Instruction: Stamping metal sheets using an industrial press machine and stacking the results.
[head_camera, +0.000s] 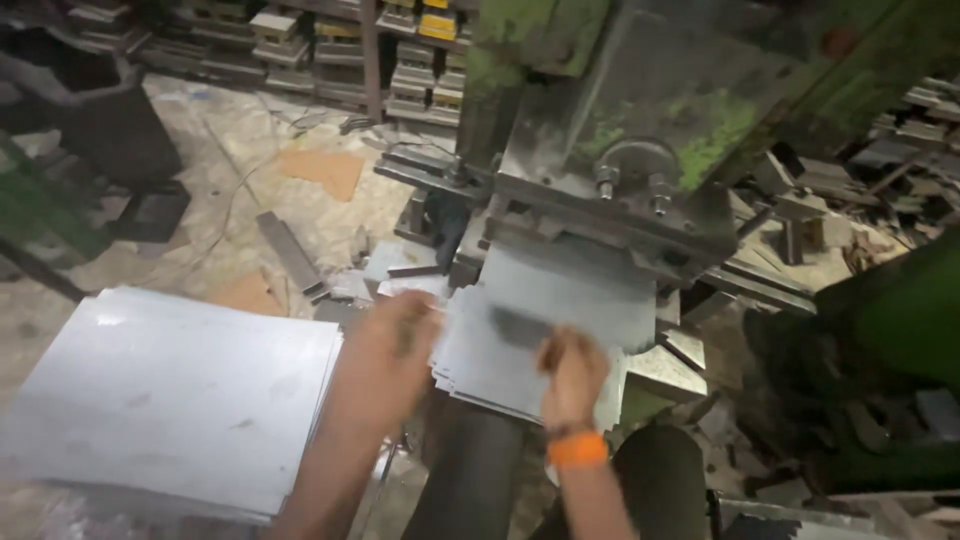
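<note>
I am holding a thin metal sheet (560, 300) flat on the press (640, 160) bed, straight ahead at twelve o'clock from my body. My left hand (395, 335) is gripping its near left edge, at about nine o'clock on the sheet; the blur hides just how my fingers are curled, though they look closed over the rim. My right hand (572, 368), with an orange band (577, 449) on the wrist, is pinching the near edge at six o'clock, thumb on top as far as I can make out.

I am judging the sheet to be light but springy: stiff across a short span, likely to flop and wobble if held by one corner. Its cut edges are probably sharp and its face slick, so I am keeping my grip at two spread points on the near border, clear of the tool above.

A stack (170, 400) of like sheets is lying at eight o'clock, just beside my left forearm. Offcuts (290, 250) are littering the floor at ten o'clock.
</note>
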